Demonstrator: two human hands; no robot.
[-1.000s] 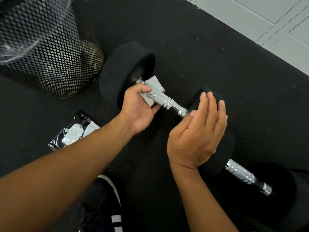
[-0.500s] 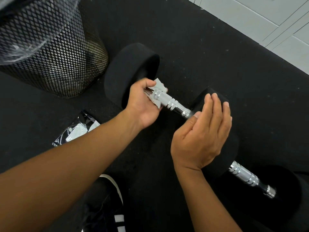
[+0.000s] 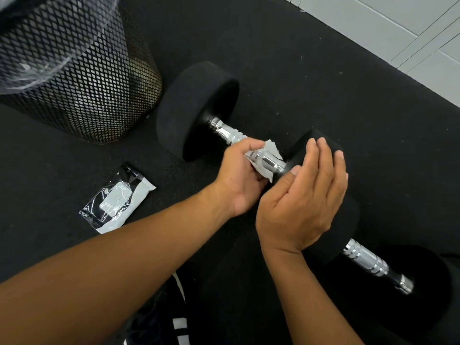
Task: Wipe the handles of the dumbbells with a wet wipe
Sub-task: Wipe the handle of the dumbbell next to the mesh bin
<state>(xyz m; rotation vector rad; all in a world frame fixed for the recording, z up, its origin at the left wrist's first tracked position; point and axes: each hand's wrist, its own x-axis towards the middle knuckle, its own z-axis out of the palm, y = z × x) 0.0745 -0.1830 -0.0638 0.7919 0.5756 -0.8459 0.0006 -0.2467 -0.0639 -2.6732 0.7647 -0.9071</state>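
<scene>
On the black rubber floor mat [image 3: 323,70] in front of me lies the dumbbell [image 3: 196,105], its chrome handle [image 3: 224,131] running from the far-left black head down-right to the nearer head. My left hand [image 3: 240,178] is curled round the handle near its right end, with the white wet wipe [image 3: 272,149] wrapped under my fingers; bits of wipe stick out above and below the bar. My right hand [image 3: 302,197] rests on the nearer head, fingers straight and together, holding nothing.

Around it: a black mesh waste bin [image 3: 82,83] with a clear plastic liner stands just left of the far head, close but apart from it. A black-and-white wipe packet [image 3: 117,201] lies flat on the mat, left of my left forearm. A second dumbbell's handle [image 3: 371,261] shows at lower right, just behind my right hand, its black head beyond it at the frame edge. My striped shoe [image 3: 179,327] sits at bottom centre.

Edges and room: the mat ends at a diagonal border upper right, meeting pale floor tiles [image 3: 373,18]. Open mat lies beyond the dumbbell toward that edge.

The handle is bright, ringed with grooves; the bare stretch left of my hand reflects light.
</scene>
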